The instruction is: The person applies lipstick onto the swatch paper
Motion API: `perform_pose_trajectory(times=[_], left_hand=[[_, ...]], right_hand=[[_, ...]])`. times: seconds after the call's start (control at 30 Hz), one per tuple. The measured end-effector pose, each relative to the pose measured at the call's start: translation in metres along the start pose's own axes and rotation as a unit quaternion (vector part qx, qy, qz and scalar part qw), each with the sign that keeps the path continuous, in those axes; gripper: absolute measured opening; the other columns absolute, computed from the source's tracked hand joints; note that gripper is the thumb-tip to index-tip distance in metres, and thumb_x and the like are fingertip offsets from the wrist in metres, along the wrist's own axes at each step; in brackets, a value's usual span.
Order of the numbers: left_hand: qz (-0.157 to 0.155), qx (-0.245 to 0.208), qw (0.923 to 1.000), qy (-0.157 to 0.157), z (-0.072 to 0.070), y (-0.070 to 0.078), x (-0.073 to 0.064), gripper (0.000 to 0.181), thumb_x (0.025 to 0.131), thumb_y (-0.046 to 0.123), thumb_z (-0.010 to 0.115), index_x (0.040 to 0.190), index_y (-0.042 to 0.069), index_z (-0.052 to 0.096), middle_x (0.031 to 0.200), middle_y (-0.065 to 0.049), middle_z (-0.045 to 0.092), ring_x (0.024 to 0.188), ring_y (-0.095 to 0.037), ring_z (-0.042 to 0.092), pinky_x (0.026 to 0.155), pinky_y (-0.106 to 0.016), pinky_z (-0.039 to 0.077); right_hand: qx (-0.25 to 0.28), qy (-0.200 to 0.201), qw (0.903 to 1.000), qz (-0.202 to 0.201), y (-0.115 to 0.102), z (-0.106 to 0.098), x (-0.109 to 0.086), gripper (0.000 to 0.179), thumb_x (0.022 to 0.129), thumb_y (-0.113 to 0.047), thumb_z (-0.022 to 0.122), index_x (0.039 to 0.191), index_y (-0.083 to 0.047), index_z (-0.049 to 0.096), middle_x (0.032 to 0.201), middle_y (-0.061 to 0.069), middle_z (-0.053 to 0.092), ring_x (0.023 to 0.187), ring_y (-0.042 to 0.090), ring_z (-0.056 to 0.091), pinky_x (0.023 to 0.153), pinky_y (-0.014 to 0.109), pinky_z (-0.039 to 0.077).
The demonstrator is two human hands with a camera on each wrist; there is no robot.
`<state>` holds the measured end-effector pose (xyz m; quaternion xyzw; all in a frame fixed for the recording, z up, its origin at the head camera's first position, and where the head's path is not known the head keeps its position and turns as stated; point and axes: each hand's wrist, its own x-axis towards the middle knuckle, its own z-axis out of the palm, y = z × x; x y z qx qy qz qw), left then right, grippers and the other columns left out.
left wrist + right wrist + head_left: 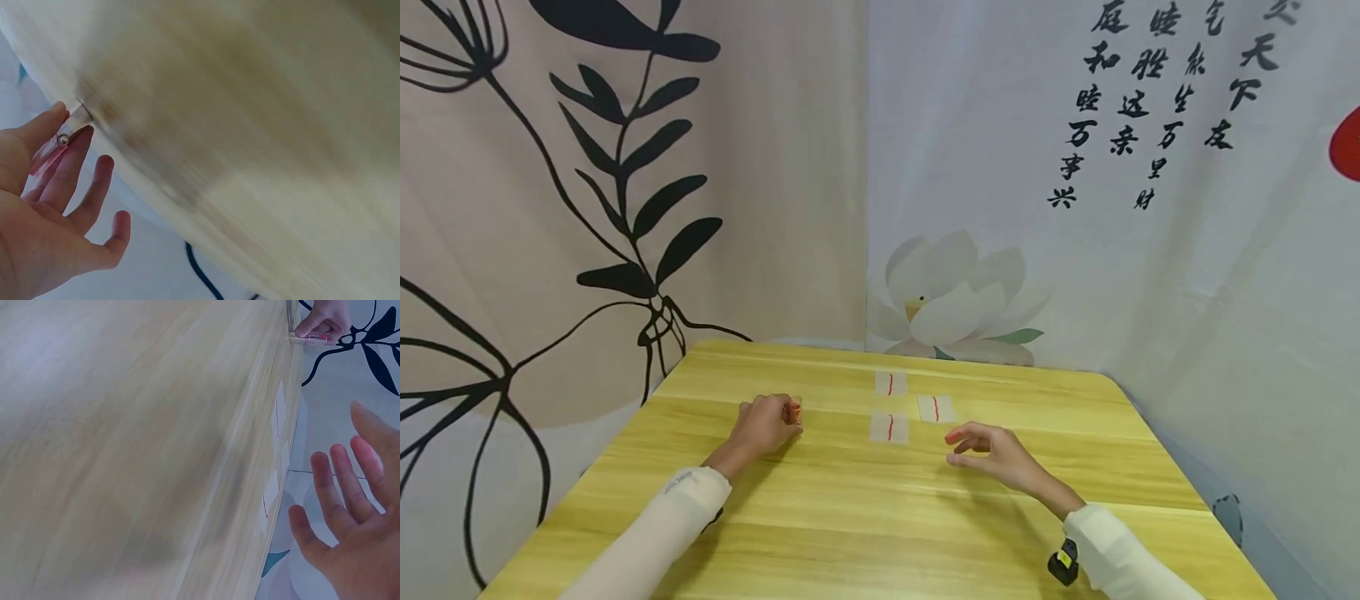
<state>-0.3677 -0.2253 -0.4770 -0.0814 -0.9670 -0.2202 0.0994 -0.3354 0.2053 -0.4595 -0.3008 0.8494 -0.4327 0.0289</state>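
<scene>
My left hand (765, 425) pinches a small clear object with red in it (797, 411) between thumb and fingers, at the left part of the table. In the left wrist view, the clear object (76, 119) has one end right at the wood and a small round spot on its side; the fingers cover much of it. My right hand (996, 456) is held over the table with loosely bent fingers and nothing in them. Nearest to it lies a pale square (946, 408) with a red line. Two similar squares, a front one (880, 429) and a back one (882, 382), lie to its left.
The wooden table (850, 517) has light yellow grain and rounded back corners. Behind it hangs a printed cloth (790, 208) with dark plants, a lotus and writing. A dark wrist device (1063, 564) sits at the right sleeve.
</scene>
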Motion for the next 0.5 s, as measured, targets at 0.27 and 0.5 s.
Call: perform_pose_trajectory(times=[0.27,0.5], left_hand=[[-0.042,-0.013,0.999,0.007,0.0,-0.025,0.007,0.019,0.087,0.019,0.087,0.084,0.012,0.069,0.08,0.0,0.072,0.079,-0.024,0.066,0.085,-0.056,0.039],[-0.065,-0.049,0.9957,-0.044,0.0,-0.029,0.001,0.06,0.084,0.028,0.089,0.126,-0.006,0.062,0.105,-0.016,0.074,0.102,-0.038,0.068,0.098,-0.071,0.037]], right_hand=[[-0.002,-0.01,0.9999,-0.004,0.004,0.001,-0.006,0.03,0.097,-0.022,0.076,0.121,-0.005,0.07,0.121,0.023,0.069,0.104,0.027,0.072,0.094,0.05,0.055],[-0.017,-0.016,0.9997,-0.011,0.01,0.001,-0.008,0.03,0.098,-0.026,0.075,0.121,-0.007,0.07,0.121,0.021,0.07,0.102,0.022,0.073,0.094,0.053,0.054]])
